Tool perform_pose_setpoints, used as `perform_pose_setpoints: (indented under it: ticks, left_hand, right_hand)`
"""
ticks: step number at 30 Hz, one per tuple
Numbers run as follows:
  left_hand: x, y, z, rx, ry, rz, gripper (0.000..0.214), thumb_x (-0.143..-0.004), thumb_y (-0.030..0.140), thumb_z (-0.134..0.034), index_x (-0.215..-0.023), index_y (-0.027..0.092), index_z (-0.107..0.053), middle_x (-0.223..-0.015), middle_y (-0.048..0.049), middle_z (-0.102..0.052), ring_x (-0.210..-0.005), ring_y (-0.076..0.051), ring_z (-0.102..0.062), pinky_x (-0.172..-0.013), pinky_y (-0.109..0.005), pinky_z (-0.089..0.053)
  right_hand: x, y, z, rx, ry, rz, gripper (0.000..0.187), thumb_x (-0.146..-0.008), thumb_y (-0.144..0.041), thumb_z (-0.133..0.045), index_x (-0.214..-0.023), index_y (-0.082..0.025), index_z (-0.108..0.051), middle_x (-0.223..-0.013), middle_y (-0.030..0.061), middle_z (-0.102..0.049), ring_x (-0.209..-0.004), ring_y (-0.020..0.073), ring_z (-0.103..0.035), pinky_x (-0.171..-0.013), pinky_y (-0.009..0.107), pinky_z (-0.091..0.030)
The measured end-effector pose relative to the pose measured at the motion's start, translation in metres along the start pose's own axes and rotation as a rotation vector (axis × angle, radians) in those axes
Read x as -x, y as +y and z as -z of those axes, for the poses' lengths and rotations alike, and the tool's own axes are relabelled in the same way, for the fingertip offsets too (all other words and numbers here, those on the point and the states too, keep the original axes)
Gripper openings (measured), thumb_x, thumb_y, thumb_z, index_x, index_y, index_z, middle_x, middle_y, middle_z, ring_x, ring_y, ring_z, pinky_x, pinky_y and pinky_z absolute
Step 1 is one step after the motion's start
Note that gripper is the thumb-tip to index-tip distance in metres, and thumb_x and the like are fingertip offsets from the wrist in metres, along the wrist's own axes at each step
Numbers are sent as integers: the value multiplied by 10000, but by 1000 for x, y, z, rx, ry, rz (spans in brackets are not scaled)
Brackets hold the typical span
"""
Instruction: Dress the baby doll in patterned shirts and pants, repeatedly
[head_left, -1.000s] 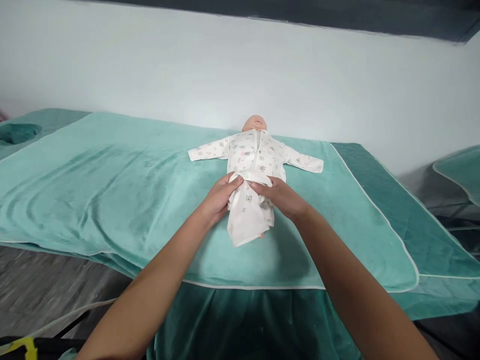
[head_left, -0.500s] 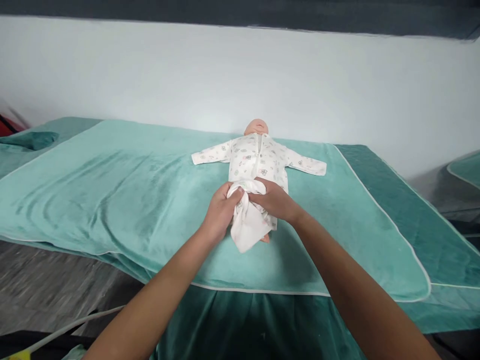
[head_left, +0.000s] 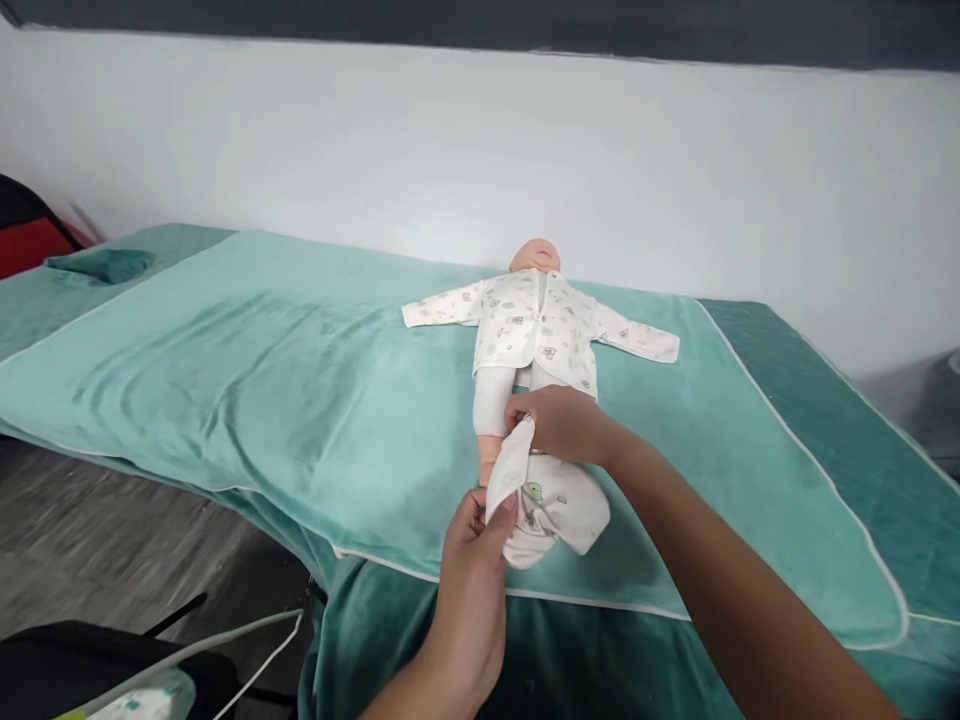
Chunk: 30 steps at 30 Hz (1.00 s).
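A baby doll [head_left: 535,255] lies on its back on the green blanket, arms spread. It wears a white printed jacket [head_left: 507,325] with long sleeves; white cloth covers its upper legs. Below the jacket hangs a bunched pair of white printed baby pants [head_left: 562,505] over the doll's lower legs. My left hand [head_left: 474,575] pinches the left edge of the pants between thumb and fingers. Higher up, my right hand [head_left: 559,422] is closed on their upper edge and hides part of one leg. The doll's other lower leg [head_left: 489,455] shows bare beside the cloth.
The light green blanket [head_left: 337,400] with pale piping covers a bed against a white wall [head_left: 450,150]. At the lower left are a black chair [head_left: 67,660] and a pale cord [head_left: 247,628]. Something red and black stands at the far left.
Both hands have come down toward the near edge with the pants, and my left hand is now below my right. The doll's white-covered legs have come into view. The camera has shifted left.
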<state>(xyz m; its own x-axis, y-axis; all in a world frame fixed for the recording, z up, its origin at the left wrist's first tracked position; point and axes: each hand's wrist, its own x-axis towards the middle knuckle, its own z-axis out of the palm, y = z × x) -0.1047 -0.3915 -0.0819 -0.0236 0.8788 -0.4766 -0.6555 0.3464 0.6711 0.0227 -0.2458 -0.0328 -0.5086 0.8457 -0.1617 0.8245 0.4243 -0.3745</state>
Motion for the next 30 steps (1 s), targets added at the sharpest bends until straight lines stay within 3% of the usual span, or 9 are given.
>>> perform_pose_setpoints:
  ticks: [4, 7, 10, 17, 23, 30]
  left_hand:
    - [-16, -2, 22, -109, -3, -89, 304, -798, 459, -786, -864, 202, -636, -781, 6, -628, -700, -122, -520, -662, -239, -408]
    - [-32, 10, 41, -317, -30, -198, 330, -800, 468, -780, -784, 191, -602, -667, 35, -549, -625, -107, -443, -603, -234, -342]
    - [-44, 21, 52, -373, -46, -246, 336, -802, 449, -778, -745, 188, -575, -635, 48, -498, -611, -100, -409, -591, -232, -312]
    - [-59, 41, 48, -234, -141, -29, 340, -768, 432, -785, -748, 156, -587, -703, 17, -551, -648, -105, -468, -612, -225, -334]
    - [-75, 42, 51, -499, -133, -194, 320, -832, 451, -716, -769, 186, -549, -699, 39, -502, -661, -117, -432, -602, -224, -313]
    - [-80, 43, 50, -715, -115, -333, 257, -893, 441, -624, -795, 214, -552, -704, 39, -511, -680, -149, -456, -620, -251, -334]
  right_hand:
    - [0, -4, -3, 85, -22, -17, 48, -821, -257, -637, -801, -243, -679, -818, -3, -744, -711, 162, -606, -602, 296, -275]
    - [-1, -6, -3, 114, -23, -37, 80, -847, -289, -619, -803, -243, -666, -774, -2, -733, -678, 161, -597, -603, 295, -279]
    - [-2, -8, -4, 138, -31, -31, 111, -877, -312, -602, -816, -243, -665, -763, 3, -731, -664, 162, -602, -605, 297, -276]
    - [-2, -7, -7, 165, -41, 9, 190, -921, -410, -610, -859, -256, -701, -807, 25, -743, -779, 215, -661, -598, 295, -273]
    - [-3, -9, -8, 218, -54, -19, 183, -944, -389, -600, -860, -235, -656, -841, 39, -749, -758, 212, -661, -594, 302, -255]
    - [-3, -12, -15, 173, 45, -97, 105, -934, -329, -586, -957, -243, -643, -874, 39, -752, -793, 220, -668, -602, 298, -265]
